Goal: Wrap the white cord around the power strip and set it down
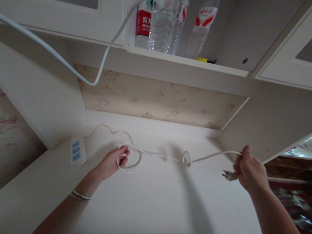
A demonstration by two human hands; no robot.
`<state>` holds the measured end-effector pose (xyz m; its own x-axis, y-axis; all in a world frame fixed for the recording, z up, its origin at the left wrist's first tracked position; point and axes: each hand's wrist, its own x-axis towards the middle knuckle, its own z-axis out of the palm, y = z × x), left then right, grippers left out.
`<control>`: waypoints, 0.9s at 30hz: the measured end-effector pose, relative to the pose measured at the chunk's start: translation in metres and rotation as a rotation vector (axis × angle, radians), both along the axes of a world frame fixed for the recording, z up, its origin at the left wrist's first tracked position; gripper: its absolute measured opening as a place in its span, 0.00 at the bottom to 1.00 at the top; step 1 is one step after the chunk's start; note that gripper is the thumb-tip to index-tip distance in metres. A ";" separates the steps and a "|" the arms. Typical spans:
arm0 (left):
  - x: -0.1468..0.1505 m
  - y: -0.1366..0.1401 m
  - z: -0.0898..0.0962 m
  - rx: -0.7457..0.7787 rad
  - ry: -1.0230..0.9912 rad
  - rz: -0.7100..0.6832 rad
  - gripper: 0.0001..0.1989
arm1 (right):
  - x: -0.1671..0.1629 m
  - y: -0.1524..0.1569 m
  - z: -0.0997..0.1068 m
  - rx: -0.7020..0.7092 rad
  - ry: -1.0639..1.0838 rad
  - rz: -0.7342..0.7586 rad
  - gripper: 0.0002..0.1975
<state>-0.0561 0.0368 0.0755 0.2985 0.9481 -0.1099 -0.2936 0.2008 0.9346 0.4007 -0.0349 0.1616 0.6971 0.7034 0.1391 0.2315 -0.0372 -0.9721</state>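
A white power cord (163,156) stretches between my two hands above a white desk surface. My left hand (114,160) is closed round a coiled loop of it. Between the hands, a smaller loop (187,159) sits in the cord. At the right, my right hand (250,169) pinches the cord near its end, and the plug (229,175) sticks out from under the fingers with its prongs pointing left. From the left hand's coil, the cord runs back along the desk to a white power strip (78,150) with blue socket faces.
Overhead, a cabinet shelf (224,69) holds several plastic bottles (163,24) and a small yellow item (201,59). A thick white cable (55,53) hangs in front at upper left. Side panels (280,116) flank the desk (148,210), and floral wallpaper (157,97) covers the back.
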 end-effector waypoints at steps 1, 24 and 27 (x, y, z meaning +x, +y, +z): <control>0.004 -0.003 0.003 -0.047 -0.059 -0.014 0.12 | -0.013 0.002 0.003 0.038 0.100 0.062 0.24; 0.092 -0.034 0.058 0.296 0.190 -0.359 0.20 | -0.193 -0.003 0.016 -0.135 -0.010 1.225 0.13; 0.094 -0.037 0.053 0.277 0.182 -0.419 0.27 | -0.203 0.012 0.014 -0.087 -0.154 1.065 0.16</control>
